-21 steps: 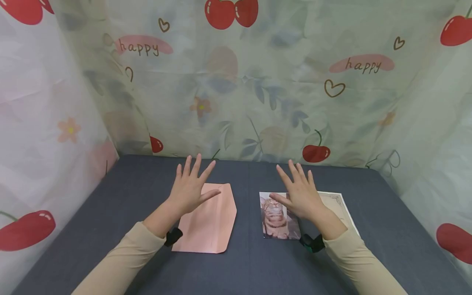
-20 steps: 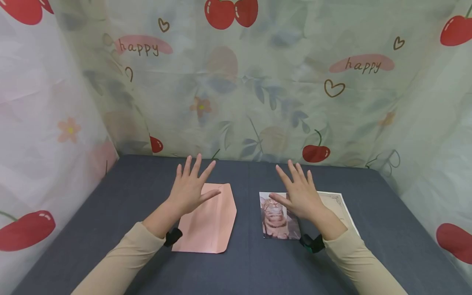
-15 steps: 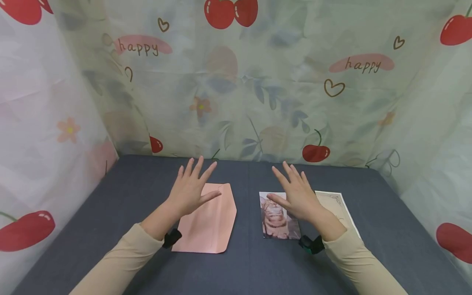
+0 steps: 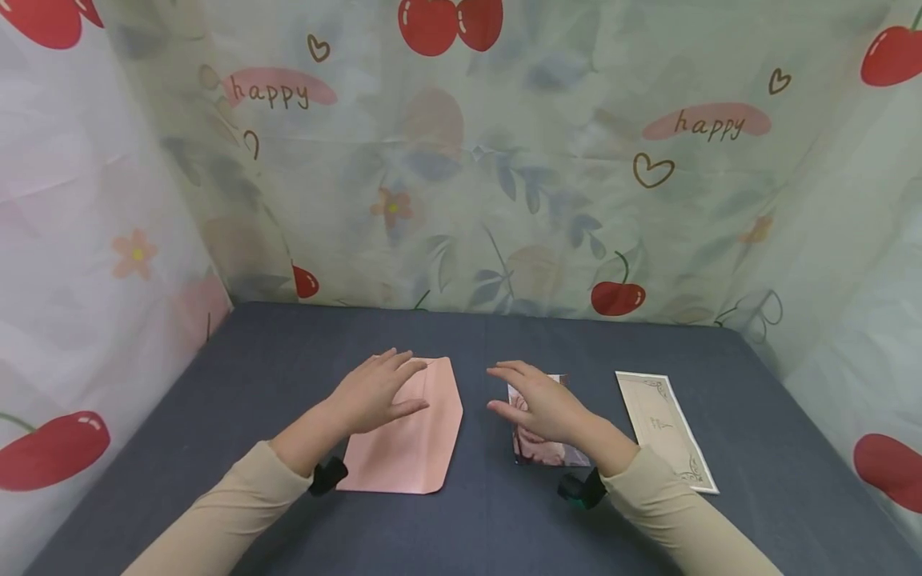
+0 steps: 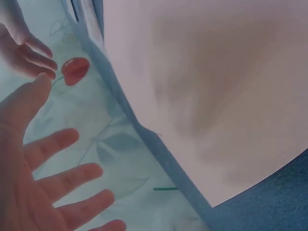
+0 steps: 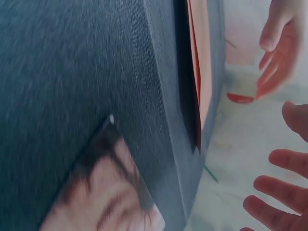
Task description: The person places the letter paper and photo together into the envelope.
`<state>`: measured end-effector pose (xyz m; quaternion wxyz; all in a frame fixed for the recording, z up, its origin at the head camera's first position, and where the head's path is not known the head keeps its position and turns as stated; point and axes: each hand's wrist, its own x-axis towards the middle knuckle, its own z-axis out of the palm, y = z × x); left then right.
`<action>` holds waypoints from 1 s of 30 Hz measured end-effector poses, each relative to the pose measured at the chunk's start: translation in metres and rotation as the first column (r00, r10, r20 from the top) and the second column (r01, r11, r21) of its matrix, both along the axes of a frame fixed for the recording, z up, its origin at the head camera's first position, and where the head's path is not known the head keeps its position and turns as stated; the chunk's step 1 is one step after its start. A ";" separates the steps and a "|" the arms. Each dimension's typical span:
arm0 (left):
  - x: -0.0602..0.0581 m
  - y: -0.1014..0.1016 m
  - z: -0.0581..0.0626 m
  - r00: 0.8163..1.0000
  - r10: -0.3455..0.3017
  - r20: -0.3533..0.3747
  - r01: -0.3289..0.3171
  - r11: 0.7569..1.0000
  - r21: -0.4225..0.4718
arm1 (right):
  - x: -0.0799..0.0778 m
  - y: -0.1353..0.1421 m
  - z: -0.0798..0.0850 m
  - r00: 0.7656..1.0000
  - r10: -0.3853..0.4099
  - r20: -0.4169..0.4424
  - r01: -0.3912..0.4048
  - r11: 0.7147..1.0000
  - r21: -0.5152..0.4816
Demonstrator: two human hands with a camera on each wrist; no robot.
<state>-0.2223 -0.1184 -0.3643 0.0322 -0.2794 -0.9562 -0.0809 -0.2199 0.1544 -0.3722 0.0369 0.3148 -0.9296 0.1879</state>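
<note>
Pink envelope (image 4: pixel 403 452) beneath left hand (image 4: pixel 371 395), cat photo (image 4: pixel 543 453) beneath right hand (image 4: pixel 542 404), both with extended fingers

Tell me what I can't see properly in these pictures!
Part of the cat photo, head view: the right hand covers it.
The tiny marks mid-way down the cream card, head view: too small to read.
Part of the pink envelope, left wrist view: cut off by the top and right edges.
The cat photo again, right wrist view: blurred, cut off by the bottom edge.
</note>
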 end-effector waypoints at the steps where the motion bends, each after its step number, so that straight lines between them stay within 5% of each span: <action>1: 0.000 0.000 -0.002 1.000 -0.013 0.021 0.013 1.000 0.000 | 0.000 -0.003 -0.002 1.000 0.018 0.003 -0.018 1.000 0.003; 11: -0.002 0.004 -0.018 0.985 -0.029 0.172 0.043 0.996 -0.078 | -0.002 -0.026 -0.019 0.991 0.130 0.030 -0.131 0.991 0.035; 30: 0.002 0.005 -0.030 0.965 -0.001 0.263 0.041 0.988 -0.147 | -0.001 -0.054 -0.035 0.976 0.166 0.137 -0.179 0.980 0.082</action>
